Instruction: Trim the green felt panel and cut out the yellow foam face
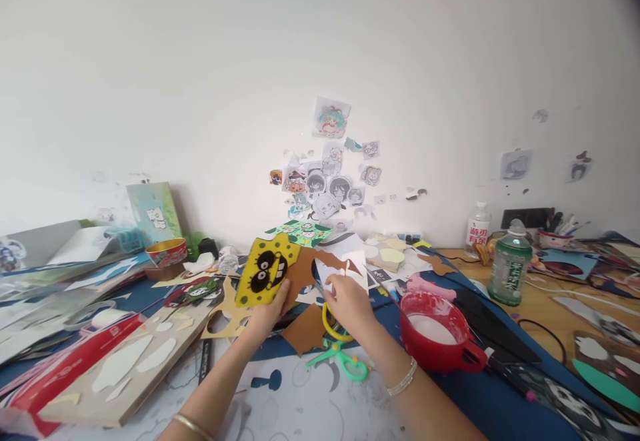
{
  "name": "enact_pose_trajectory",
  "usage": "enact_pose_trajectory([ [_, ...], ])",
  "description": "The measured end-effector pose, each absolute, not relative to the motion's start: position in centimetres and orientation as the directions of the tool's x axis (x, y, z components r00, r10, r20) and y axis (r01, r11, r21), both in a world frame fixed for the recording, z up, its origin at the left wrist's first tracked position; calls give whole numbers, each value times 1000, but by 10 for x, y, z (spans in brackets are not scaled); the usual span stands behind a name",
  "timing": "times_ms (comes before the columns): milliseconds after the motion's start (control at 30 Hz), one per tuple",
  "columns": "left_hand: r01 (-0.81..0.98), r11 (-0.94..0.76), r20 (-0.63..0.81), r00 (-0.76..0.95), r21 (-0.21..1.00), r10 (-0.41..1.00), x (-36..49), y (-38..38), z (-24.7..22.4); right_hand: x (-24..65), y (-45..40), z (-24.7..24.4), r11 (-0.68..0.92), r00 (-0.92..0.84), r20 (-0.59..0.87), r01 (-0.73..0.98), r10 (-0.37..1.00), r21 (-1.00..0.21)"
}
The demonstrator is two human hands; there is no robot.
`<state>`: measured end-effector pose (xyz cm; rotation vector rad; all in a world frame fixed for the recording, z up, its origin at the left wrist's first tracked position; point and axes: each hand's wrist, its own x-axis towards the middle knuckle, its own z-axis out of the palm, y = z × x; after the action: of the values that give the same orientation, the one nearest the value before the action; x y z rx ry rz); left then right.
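My left hand [273, 307] grips the lower right edge of a yellow card [265, 271] with dark spots and a black-and-white cartoon face, held tilted above the table. To its right, my right hand [347, 297] has its fingers bent together over white and brown paper pieces; whatever lies between the fingertips is too small to make out. Brown paper [305, 331] lies below and between the hands. Just under my right hand are yellow scissor handles [330, 324], and nearer me rest green scissors [343, 362].
A red pot [435, 331] with white contents stands right of my right arm, and a green bottle [510, 267] is farther right. At the left lies a board [135, 367] with white cutouts. A red bowl [167, 252] sits behind it. Drawings cover the wall [320, 27].
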<state>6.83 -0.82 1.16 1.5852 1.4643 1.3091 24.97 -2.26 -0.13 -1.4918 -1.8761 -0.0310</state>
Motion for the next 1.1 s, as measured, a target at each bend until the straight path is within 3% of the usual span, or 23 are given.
enact_pose_trajectory([
  [133, 376, -142, 214, -157, 916, 964, 67, -2, 9, 248, -22, -17, 208, -99, 337, 930, 936, -304],
  [233, 361, -135, 222, -210, 923, 952, 68, -2, 10, 247, -21, -23, 165, -96, 259, 953, 961, -256],
  [467, 338, -127, 225, -267, 933, 937, 69, -6, 14, 247, -9, -29, 37, 30, 245, 964, 969, -264],
  [633, 374, -118, 225, -257, 920, 940, 65, -3, 10, 249, -7, -28, 58, 22, 277, 959, 961, -277],
  [867, 417, -88, 210, -256, 905, 943, 60, -4, 12, 254, -11, -15, 112, 64, 357, 886, 932, -449],
  [1100, 413, -140, 251, -227, 900, 941, 57, -3, 9, 245, -13, -16, 308, 23, 414, 630, 910, -713],
])
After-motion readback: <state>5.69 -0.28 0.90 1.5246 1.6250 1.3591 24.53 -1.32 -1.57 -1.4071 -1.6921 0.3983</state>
